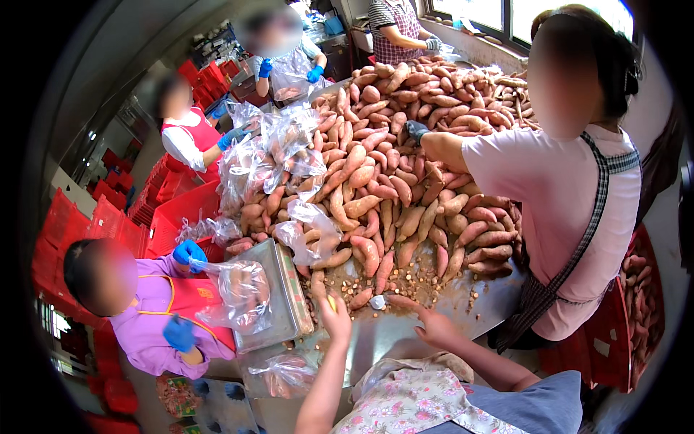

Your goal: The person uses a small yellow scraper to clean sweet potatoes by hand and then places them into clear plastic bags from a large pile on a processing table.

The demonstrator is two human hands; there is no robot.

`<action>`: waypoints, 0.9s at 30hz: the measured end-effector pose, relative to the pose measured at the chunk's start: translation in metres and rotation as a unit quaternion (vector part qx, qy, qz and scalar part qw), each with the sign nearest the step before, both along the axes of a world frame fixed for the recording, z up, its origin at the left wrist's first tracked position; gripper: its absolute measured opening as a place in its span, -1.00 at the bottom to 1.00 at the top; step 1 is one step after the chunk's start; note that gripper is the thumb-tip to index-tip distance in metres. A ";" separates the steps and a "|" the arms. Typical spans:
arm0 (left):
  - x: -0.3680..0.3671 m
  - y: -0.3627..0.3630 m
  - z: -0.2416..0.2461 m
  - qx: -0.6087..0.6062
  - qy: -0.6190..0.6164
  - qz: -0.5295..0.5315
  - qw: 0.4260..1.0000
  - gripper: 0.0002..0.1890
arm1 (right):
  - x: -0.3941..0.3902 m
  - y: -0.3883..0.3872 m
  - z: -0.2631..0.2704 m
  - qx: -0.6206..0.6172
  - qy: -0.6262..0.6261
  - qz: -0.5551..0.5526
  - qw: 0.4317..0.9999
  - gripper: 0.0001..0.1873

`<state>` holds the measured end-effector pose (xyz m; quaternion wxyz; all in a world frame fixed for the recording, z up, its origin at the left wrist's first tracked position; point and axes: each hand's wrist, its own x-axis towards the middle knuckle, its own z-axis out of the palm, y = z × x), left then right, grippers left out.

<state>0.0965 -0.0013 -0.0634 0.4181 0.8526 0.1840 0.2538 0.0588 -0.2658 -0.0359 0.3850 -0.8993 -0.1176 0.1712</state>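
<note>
My left hand (pixel 336 320) is closed around a small yellow object (pixel 332 302), mostly hidden by the fingers. A sweet potato (pixel 318 283) points away just beyond that hand; whether the fingers grip it cannot be told. My right hand (pixel 440 328) reaches over the metal table (pixel 374 339), its index finger at the near end of another slender sweet potato (pixel 402 300). Thumb and index finger look apart, and a grip is not clear. Between my hands lies a small whitish round thing (pixel 378 302). Several cut root ends (pixel 417 271) are scattered on the soiled tabletop.
A large sweet potato heap (pixel 379 163) covers the table ahead. At left, a person in purple sleeves handles a bagged load on a scale (pixel 287 290). A filled bag (pixel 284 374) lies nearer me. Another person's gloved hand (pixel 416 131) reaches in from the right. Red crates (pixel 181 211) stand left.
</note>
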 end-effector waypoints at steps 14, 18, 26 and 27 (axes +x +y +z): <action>-0.067 0.008 -0.062 0.230 0.187 -0.052 0.954 -0.88 | 0.020 -0.006 -0.068 -0.093 -0.192 -0.007 0.977 -0.46; -0.072 -0.002 -0.071 0.262 0.144 -0.052 0.953 -0.83 | 0.017 -0.004 -0.072 -0.109 -0.226 -0.010 0.968 -0.49; -0.069 0.000 -0.072 0.250 0.135 -0.062 0.957 -0.79 | 0.094 0.022 -0.026 -0.023 -0.336 -0.019 0.941 -0.33; -0.068 0.001 -0.072 0.249 0.137 -0.061 0.957 -0.79 | 0.118 0.028 -0.019 -0.012 -0.350 -0.007 0.937 -0.30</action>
